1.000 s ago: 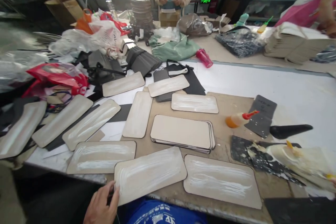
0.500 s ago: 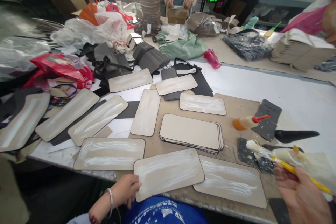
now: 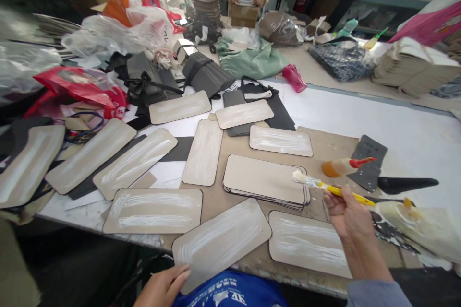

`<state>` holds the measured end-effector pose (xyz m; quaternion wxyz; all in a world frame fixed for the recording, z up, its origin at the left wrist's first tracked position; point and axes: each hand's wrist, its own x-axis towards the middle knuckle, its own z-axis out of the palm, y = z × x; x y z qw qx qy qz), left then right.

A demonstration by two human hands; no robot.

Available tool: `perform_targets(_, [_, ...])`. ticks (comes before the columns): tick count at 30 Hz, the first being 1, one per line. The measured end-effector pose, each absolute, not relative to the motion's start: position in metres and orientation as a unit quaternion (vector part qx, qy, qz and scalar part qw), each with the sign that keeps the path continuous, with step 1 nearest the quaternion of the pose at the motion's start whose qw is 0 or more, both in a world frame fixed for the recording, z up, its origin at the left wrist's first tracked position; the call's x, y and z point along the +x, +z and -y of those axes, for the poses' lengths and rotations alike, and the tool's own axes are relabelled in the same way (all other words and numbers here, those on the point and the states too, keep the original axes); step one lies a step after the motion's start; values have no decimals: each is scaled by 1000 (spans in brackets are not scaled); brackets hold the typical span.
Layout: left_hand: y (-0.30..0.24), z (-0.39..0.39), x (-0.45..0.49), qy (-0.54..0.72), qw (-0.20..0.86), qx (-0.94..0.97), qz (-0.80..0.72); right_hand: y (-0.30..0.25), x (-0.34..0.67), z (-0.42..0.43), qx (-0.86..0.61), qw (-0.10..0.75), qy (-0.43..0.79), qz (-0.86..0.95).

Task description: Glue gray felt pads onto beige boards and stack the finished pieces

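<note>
My right hand [image 3: 347, 213] grips a yellow-handled brush [image 3: 334, 189]. The white-smeared bristles are over the right end of a stack of beige rounded panels [image 3: 261, 177] with dark edges; whether they touch it I cannot tell. At the table's front edge, my left hand [image 3: 163, 287] pinches the lower left edge of a beige panel [image 3: 223, 240] streaked with white paste. That panel lies tilted and juts over the edge. Another streaked panel [image 3: 306, 244] lies right of it, partly behind my right forearm. One more streaked panel [image 3: 154, 211] is to the left.
An orange glue bottle [image 3: 338, 167] with a red nozzle lies right of the stack, near a black-handled tool [image 3: 406, 185] and a pale tub [image 3: 399, 213]. Several coated panels spread leftward. A red cup [image 3: 294, 78] lies behind. Across the table, a person's hands hold a cardboard box [image 3: 244, 15].
My right hand has swung left with the brush, from beside the tub to over the stack. The panel at my left hand has shifted left and toward me, and tilts more.
</note>
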<state>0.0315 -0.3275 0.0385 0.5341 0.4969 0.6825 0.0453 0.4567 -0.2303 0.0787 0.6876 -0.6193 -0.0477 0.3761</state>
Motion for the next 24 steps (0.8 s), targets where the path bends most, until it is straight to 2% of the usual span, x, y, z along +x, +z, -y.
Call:
perform_targets(3, [51,276,65,92,465,572,-669,70,420,209,-599,673,423,100])
perform_targets(7, [35,190,125,188,374,596,-685,57,369,178,-578,654,470,133])
perform_targets(13, [3,140,165,168,369,605,-685,28,316,145,-598,617,492,143])
perform_targets(18, [1,145,167,170,363,602,-691,15,352,153,-640,623,431,131])
perform_targets(24, [7,143,174,155,358,605,-694,6,458,205,-716,637,269,100])
